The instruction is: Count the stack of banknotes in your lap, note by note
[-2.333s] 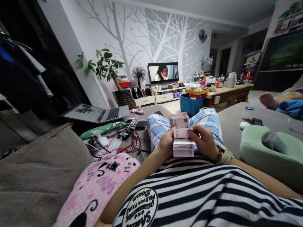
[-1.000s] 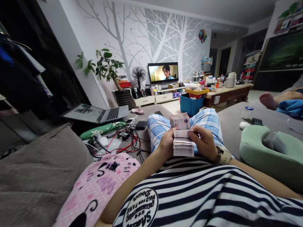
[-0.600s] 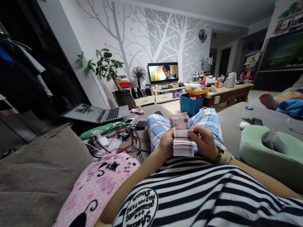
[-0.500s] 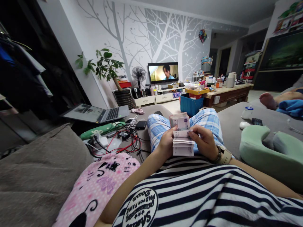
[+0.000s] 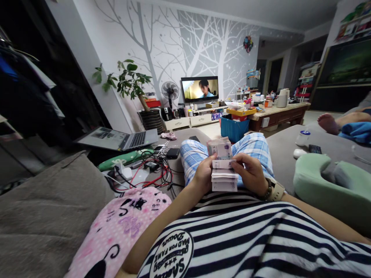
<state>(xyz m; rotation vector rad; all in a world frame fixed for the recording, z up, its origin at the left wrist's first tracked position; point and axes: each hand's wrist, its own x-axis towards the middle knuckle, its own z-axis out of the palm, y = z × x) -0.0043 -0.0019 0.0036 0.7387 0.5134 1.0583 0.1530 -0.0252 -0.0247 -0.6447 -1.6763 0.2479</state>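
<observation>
A stack of banknotes (image 5: 222, 150) is held over my lap, its upper part leaning away from me and several notes folded down toward my belly. My left hand (image 5: 203, 173) is closed around the stack's left side, thumb on the face of the notes; its other fingers are mostly hidden behind them. My right hand (image 5: 249, 173) pinches the right edge of a note at the fold between thumb and finger. Blue checked trousers (image 5: 193, 156) lie beneath both hands.
On the left are a laptop (image 5: 124, 139), tangled cables (image 5: 156, 166) and a pink cushion (image 5: 124, 231) with cat drawings. On the right lie a green neck pillow (image 5: 310, 177), a white mouse (image 5: 299, 153) and a remote (image 5: 315, 149). Another person's foot (image 5: 329, 122) rests farther back.
The hands and the banknotes have barely moved; only the upper notes and my right fingers shift very slightly.
</observation>
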